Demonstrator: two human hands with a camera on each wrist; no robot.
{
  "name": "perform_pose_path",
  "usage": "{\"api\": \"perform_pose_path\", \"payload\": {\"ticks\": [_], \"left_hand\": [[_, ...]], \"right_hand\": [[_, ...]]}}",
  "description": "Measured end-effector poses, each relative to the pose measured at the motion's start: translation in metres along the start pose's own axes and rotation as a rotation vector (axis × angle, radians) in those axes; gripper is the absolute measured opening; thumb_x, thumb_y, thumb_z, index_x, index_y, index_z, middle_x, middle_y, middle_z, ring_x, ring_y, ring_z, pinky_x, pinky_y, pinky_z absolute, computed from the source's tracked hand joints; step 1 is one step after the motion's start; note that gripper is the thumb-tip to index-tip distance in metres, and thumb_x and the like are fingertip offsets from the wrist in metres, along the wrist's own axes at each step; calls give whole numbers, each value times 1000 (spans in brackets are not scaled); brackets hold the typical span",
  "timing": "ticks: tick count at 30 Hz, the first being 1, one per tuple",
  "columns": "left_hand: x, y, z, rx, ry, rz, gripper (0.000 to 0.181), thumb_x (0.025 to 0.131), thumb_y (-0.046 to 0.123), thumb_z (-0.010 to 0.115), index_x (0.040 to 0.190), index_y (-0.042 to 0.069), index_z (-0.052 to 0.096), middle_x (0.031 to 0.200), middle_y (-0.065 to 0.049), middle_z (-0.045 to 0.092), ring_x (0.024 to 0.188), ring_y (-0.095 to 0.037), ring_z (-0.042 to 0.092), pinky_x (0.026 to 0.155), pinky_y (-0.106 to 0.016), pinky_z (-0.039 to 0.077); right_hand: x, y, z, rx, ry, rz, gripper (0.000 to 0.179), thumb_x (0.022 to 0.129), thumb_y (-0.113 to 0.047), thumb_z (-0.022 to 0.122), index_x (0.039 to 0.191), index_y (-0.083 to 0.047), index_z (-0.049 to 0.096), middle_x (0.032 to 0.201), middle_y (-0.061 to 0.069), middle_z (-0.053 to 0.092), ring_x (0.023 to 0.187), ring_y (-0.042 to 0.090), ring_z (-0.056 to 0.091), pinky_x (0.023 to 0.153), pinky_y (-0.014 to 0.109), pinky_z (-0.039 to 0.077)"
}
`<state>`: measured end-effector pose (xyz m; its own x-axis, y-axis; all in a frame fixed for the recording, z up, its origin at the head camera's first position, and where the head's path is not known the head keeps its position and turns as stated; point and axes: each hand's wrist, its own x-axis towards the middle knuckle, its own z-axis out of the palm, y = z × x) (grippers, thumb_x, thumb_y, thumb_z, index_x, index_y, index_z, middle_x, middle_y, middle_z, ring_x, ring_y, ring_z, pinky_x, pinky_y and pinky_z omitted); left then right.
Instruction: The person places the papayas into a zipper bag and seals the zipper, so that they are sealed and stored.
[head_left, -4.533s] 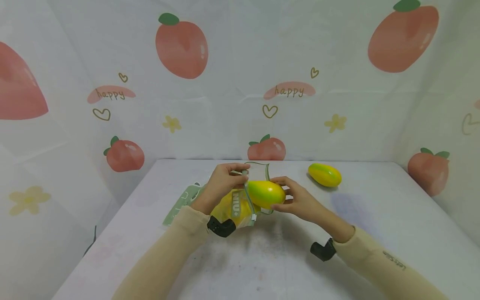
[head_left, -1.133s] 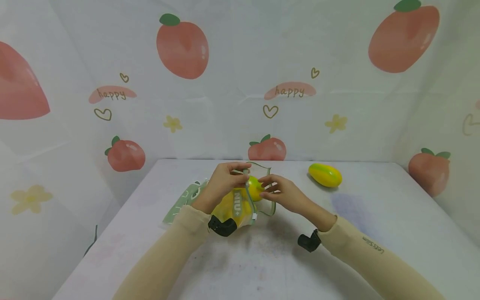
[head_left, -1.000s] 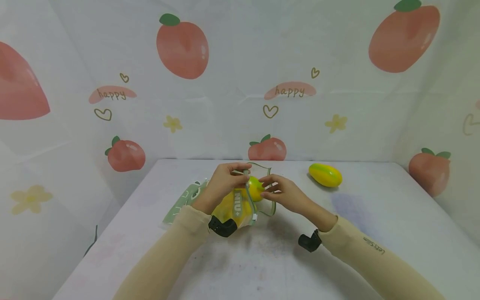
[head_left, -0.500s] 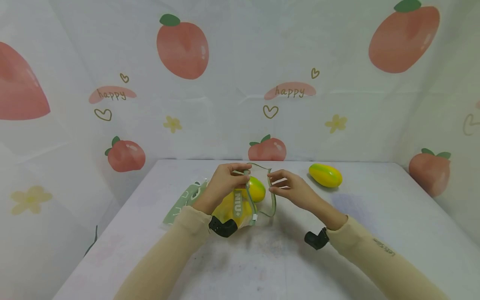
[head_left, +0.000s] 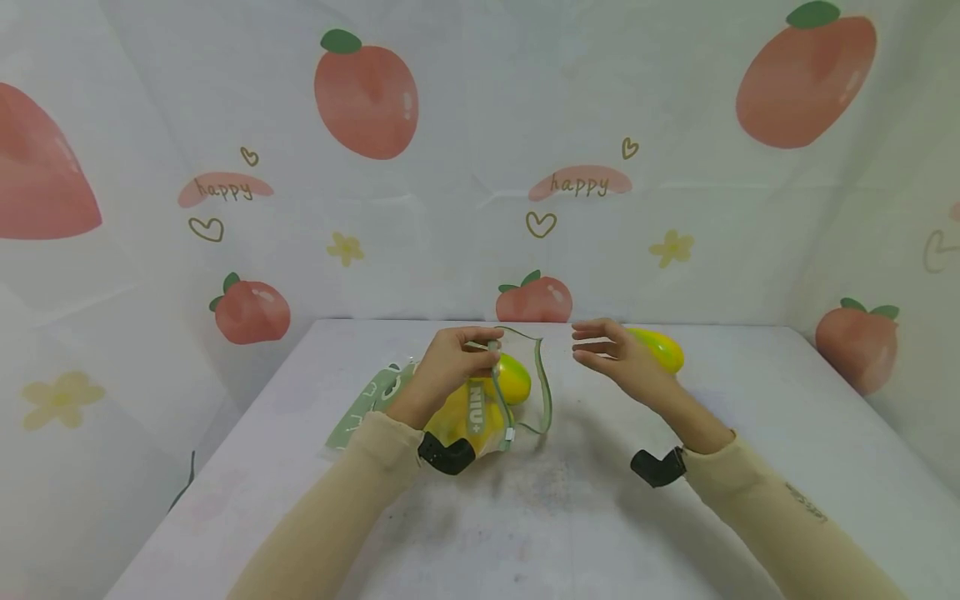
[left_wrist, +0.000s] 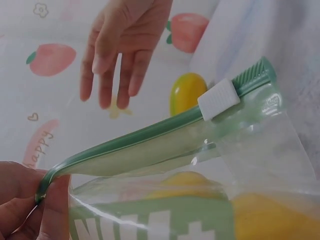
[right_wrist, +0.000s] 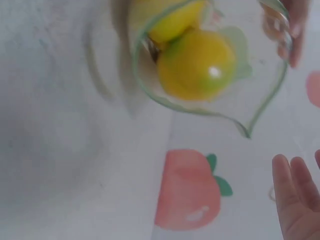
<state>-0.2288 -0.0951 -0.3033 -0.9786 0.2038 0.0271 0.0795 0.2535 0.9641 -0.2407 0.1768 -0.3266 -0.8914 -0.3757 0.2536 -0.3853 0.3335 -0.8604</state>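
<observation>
Left hand (head_left: 448,367) is pinching the green zip rim of the clear bag (head_left: 480,408), grip clamped on it, holding the mouth open; bag is lying on the counter (head_left: 570,517) near its middle. Two yellow-green mangoes are sitting inside now, the newest mango (head_left: 512,379) just within the mouth, no longer in the fingers as it was half a second ago. Right hand (head_left: 622,358) is pulling back from the bag, grip released, fingers loose, holding nothing. It is drifting toward the loose mango (head_left: 663,348) lying farther back right on the counter, so one fruit looks left to bag. Peach-print curtain (head_left: 480,167) is hanging behind.
</observation>
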Motion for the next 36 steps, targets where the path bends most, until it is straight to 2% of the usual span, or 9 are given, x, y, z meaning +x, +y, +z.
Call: {"api": "perform_pose_path", "payload": {"ticks": [3,7,10,13,15,21,28,32,36], "left_hand": [[0,0,0,4,3,0,35,90,6,67,124,7,66,113,-14,63,85,-16,66,82,-32,59],[0,0,1,3,7,-4,34,90,5,66,124,8,66,112,-13,64,85,-17,66,82,-32,59],[0,0,1,-1,9,-11,34,90,5,66,124,8,67,111,-13,64,85,-17,66,81,-32,59],[-2,2,1,0,14,-18,34,90,5,66,124,9,67,111,-12,64,86,-18,67,82,-32,59],[-2,1,1,0,15,-19,34,90,5,66,124,9,67,111,-12,64,86,-18,66,82,-32,59],[-2,0,1,-5,20,-15,34,89,5,67,123,9,67,109,-12,64,85,-18,66,81,-32,59],[-2,0,1,-12,18,4,34,89,4,66,123,7,67,109,-12,64,85,-18,66,81,-32,59],[-1,-1,0,-21,12,13,35,89,4,66,124,7,66,111,-12,64,84,-17,65,81,-32,59],[-1,-1,0,-22,6,17,35,89,5,66,124,6,66,113,-12,63,85,-17,65,81,-32,59]], "right_hand": [[-3,-1,-10,-14,57,-18,43,95,-13,61,134,1,48,132,22,52,120,37,56,89,15,50],[-7,4,-22,-59,132,-25,43,95,-17,62,133,-2,50,131,20,56,111,13,63,86,9,48],[-9,10,-31,-81,167,-9,45,95,-22,62,134,-5,50,132,18,56,102,-7,58,86,5,46],[-12,17,-40,-79,192,13,48,96,-26,60,137,-4,48,135,19,53,100,-11,55,86,3,44],[-13,22,-46,-86,208,33,49,97,-28,59,139,-5,46,137,19,52,105,-6,56,86,2,43],[-16,36,-63,-142,247,72,54,99,-31,55,143,-3,41,141,22,48,125,38,51,87,1,41],[-18,53,-76,-173,287,106,58,98,-31,56,143,1,39,142,27,44,127,45,47,88,4,44],[-19,61,-79,-189,291,144,59,98,-31,57,143,2,38,143,28,42,130,46,43,103,31,47],[-18,70,-82,-205,274,195,63,98,-31,57,145,4,34,145,32,37,133,50,37,107,59,35]]}}
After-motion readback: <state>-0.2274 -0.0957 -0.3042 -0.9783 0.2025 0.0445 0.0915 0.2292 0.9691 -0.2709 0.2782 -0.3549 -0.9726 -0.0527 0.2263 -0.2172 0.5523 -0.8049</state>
